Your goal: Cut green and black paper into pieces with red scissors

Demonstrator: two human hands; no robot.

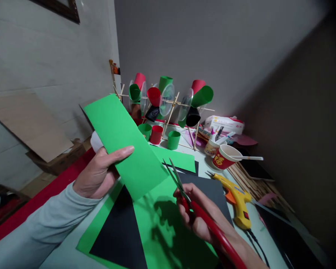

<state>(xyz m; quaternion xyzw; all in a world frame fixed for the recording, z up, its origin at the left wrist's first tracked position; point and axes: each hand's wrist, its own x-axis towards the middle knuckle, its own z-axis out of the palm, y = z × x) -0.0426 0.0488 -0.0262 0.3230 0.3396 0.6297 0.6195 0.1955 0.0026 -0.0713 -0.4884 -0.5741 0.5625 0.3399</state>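
Note:
My left hand (100,172) grips a rectangular strip of green paper (126,142), thumb on its front face and fingers behind. The strip is held up, tilted, over the table. In my right hand (198,213) is a pair of red-handled scissors (182,186), blades parted and pointing up and away from me. The blade tips are close to the strip's lower right corner; whether they touch it I cannot tell. Beneath both hands lie a large green sheet (159,231) and a black paper piece (120,231). A further black sheet (210,190) lies to the right.
A stick frame with clear discs and coloured paper cups (166,104) stands at the back. Green and red paper rings (156,134) sit before it. On the right are a yellow glue gun (238,201) with its cord, a red paper cup (224,158) and wooden sticks (240,172).

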